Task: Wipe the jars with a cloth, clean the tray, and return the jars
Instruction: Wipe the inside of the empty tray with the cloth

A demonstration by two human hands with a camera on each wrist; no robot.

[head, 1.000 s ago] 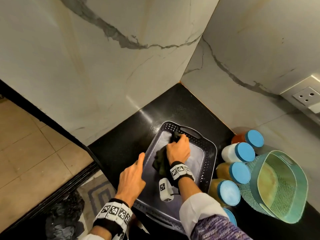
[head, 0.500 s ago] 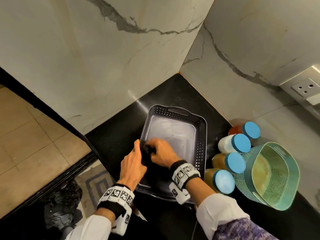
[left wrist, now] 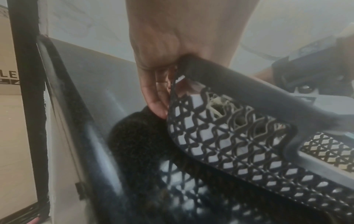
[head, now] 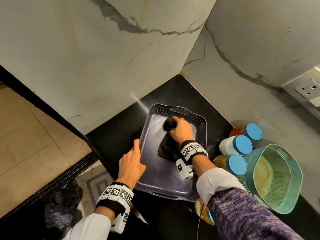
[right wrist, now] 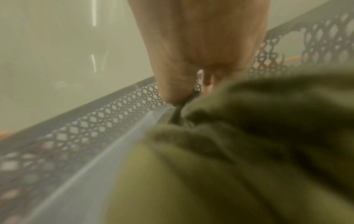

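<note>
A dark grey tray (head: 161,107) with lattice walls lies on the black counter. My right hand (head: 181,130) grips a bunched dark cloth (head: 167,149) and presses it on the tray floor near the far end. In the right wrist view the cloth (right wrist: 239,151) fills the frame below my right hand (right wrist: 201,45). My left hand (head: 134,158) holds the tray's left rim. The left wrist view shows my left hand (left wrist: 159,91) pinching the lattice wall (left wrist: 220,136), thumb outside. Several blue-lidded jars (head: 242,144) stand to the right of the tray.
A teal mesh basket (head: 300,175) stands at the right, touching the jars. Marble walls meet in a corner just behind the tray. A wall socket (head: 307,89) is at the far right. The counter edge drops to a tiled floor (head: 26,135) on the left.
My right hand has swept the cloth from the tray's near left corner to its far end. My left hand has stayed on the left rim.
</note>
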